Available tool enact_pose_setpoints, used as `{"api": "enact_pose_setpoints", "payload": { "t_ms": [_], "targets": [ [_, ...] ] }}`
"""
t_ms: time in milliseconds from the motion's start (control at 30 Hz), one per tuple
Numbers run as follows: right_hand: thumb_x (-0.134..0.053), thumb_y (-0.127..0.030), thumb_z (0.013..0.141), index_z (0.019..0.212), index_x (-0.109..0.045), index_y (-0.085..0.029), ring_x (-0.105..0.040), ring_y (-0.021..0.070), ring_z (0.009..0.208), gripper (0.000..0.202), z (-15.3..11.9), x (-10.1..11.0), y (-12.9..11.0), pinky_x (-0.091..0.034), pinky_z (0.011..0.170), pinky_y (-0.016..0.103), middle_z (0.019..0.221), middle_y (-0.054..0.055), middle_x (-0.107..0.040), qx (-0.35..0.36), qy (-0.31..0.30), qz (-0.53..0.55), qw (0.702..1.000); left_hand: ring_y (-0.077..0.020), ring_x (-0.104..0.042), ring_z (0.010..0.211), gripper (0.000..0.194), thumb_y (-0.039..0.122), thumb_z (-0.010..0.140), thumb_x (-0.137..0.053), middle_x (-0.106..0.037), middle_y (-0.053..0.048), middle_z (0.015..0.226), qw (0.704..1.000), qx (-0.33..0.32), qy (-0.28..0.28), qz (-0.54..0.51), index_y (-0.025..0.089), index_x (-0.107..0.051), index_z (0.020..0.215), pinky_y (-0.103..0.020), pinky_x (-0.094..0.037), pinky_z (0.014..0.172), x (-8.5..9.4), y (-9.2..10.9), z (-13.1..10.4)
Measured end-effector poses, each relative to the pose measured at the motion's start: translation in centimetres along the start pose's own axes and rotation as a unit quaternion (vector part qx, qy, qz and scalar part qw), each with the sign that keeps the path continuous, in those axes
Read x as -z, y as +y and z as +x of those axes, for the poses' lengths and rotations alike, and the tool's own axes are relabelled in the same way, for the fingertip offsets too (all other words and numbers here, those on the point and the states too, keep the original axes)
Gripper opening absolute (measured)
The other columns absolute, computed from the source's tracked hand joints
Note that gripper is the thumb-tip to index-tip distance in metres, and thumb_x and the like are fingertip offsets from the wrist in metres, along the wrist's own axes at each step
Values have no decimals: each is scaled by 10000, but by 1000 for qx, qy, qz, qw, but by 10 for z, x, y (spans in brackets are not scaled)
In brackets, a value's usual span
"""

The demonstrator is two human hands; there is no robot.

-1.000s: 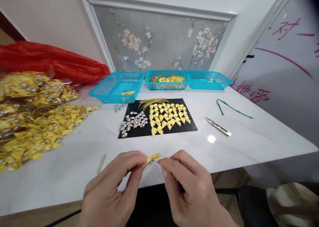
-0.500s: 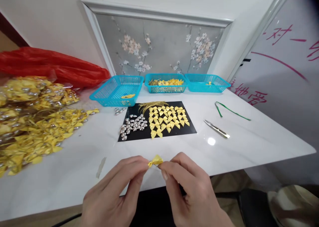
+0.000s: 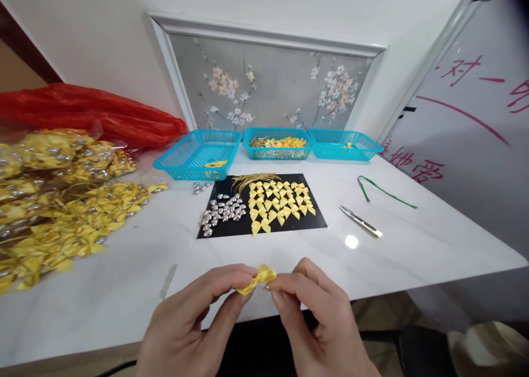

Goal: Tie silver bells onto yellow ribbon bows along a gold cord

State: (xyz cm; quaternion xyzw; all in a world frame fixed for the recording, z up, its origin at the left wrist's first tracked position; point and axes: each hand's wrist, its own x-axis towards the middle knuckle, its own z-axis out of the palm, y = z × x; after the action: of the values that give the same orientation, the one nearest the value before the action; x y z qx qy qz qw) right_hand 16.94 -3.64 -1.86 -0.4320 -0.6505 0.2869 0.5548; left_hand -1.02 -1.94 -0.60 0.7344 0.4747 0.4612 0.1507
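My left hand (image 3: 198,316) is closed, its thumb and forefinger pinching a small yellow ribbon bow (image 3: 263,274) above the near table edge. My right hand (image 3: 318,311) is closed at the bow's right side. A thin gold tie (image 3: 266,287) shows a little at its thumb and forefinger tips; most of it is hidden. Beyond the hands lies a black mat (image 3: 231,231). Rows of yellow bows (image 3: 281,200) cover its right part, silvery beads (image 3: 223,210) its left, and a bundle of gold ties (image 3: 254,179) its far edge.
Three blue baskets (image 3: 185,173) line the back; the middle one holds yellow pieces and ties. Bagged and loose yellow beaded bows (image 3: 78,222) pile up at left beside red plastic (image 3: 91,109). Tweezers (image 3: 360,221) and a green strip (image 3: 386,192) lie at right.
The bow has turned and tilted between my fingers, showing more of its yellow ribbon. My left thumb and forefinger now grip its left end. The camera view has shifted slightly.
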Motion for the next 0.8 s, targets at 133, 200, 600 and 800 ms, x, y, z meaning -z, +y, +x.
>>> {"api": "enact_pose_setpoints", "payload": {
  "t_ms": [133, 200, 600, 800],
  "targets": [
    [-486, -139, 977, 1030, -729, -222, -470, 124, 560, 262, -2, -2, -3, -311, 423, 250, 739, -6, -443, -5, 17, -27, 999, -114, -798, 753, 193, 221, 902, -658, -833, 113, 886, 999, 3, -13, 36, 383, -736, 972, -126, -618, 721, 3, -3, 1],
    [-485, -115, 966, 1051, -732, -226, -461, 123, 554, 284, -2, -1, -2, -317, 427, 250, 737, -7, -437, 16, 19, -37, 999, -110, -796, 735, 178, 240, 910, -650, -832, 119, 865, 999, 7, -10, 41, 387, -735, 963, -115, -613, 686, 3, -3, 2],
    [-476, -84, 942, 1076, -726, -218, -454, 118, 542, 313, -1, 1, 3, -321, 435, 251, 731, -9, -432, 52, 2, -80, 995, -90, -799, 649, 202, 190, 819, -660, -842, 120, 793, 998, -26, 52, 27, 346, -782, 853, -70, -592, 709, -1, 10, 13],
    [-473, -98, 961, 1086, -741, -238, -482, 129, 564, 327, -2, -1, 9, -338, 429, 244, 736, -4, -435, 53, 7, -60, 997, -108, -802, 652, 255, 151, 831, -640, -841, 115, 805, 999, -31, 2, 24, 358, -769, 905, -102, -611, 708, 3, 3, 9]
  ]
}}
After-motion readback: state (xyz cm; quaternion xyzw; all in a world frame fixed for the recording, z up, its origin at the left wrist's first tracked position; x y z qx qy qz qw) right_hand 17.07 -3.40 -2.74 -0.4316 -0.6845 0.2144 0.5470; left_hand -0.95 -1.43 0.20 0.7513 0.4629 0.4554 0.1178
